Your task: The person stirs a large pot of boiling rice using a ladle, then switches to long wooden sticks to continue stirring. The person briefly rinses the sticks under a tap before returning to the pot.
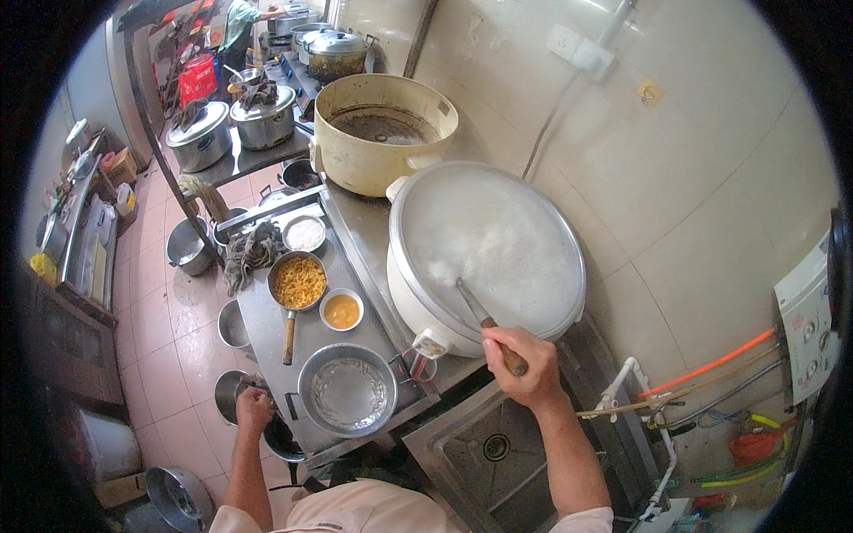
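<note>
My right hand (523, 366) grips the wooden handle of a metal-shafted utensil (474, 303). Its far end dips into cloudy, foamy liquid in a large white electric pot (408, 293), so its head is hidden. To the left, my left hand (255, 408) is curled beyond the counter edge, close to a metal pot (227, 393); a small brownish thing shows at its fingers, but whether it is held is unclear. Between my hands stands an aluminium pot of clear liquid (348, 390). Behind it are a wooden-handled pan of noodle-like food (296, 283) and a bowl of orange-yellow liquid (342, 311).
A bowl of white food (304, 233) stands beside dark rags (254, 253). Farther back is a yellowed electric pot (383, 156). A sink (496, 473) lies below my right forearm. Lidded pots (198, 136) line a far bench; another person (238, 30) stands beyond.
</note>
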Tool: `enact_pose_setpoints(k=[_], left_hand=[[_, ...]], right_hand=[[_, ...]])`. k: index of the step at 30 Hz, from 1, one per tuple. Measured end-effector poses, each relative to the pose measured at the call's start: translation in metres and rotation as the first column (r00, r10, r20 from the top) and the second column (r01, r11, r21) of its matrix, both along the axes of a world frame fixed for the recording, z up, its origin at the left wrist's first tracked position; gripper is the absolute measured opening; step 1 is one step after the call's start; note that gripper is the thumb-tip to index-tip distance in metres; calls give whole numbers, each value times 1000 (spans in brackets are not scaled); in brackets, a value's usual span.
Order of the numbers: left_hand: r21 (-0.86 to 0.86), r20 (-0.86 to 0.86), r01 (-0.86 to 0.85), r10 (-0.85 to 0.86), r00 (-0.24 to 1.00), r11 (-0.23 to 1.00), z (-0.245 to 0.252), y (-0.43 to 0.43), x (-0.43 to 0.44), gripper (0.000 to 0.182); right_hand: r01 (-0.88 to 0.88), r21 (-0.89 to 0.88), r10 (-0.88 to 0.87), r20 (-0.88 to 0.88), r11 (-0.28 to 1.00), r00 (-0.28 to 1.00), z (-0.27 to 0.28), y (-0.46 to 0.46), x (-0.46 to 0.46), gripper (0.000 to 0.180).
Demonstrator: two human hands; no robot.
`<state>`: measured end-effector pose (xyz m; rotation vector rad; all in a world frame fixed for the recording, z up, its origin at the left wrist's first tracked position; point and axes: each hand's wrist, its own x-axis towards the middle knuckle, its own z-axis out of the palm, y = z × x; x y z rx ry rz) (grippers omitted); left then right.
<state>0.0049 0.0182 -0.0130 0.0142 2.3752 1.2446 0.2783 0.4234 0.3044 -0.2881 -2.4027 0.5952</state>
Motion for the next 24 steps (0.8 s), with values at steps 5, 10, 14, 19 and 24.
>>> enact_pose_setpoints(k=[5,10,14,19,24], left_hand=[[19,33,-12,11,999,1000,11,5,3,16],[77,62,-53,48,997,996,0,-4,-3,13],[129,76,-73,64,995,989,-7,-16,-4,11],[96,53,-81,76,996,992,-6,-19,-2,11],[84,31,-89,87,996,992,-8,-24,-3,12]], right_hand=[[-49,152,30,126,987,992,-8,15,-33,17],[-48,256,12,141,965,990,-13,38,-64,12],[-22,288,-42,214,957,976,-16,54,-77,12],[-1,358,-91,239,934,967,-31,77,-80,11],[24,404,-192,381,914,904,-35,97,-69,12]])
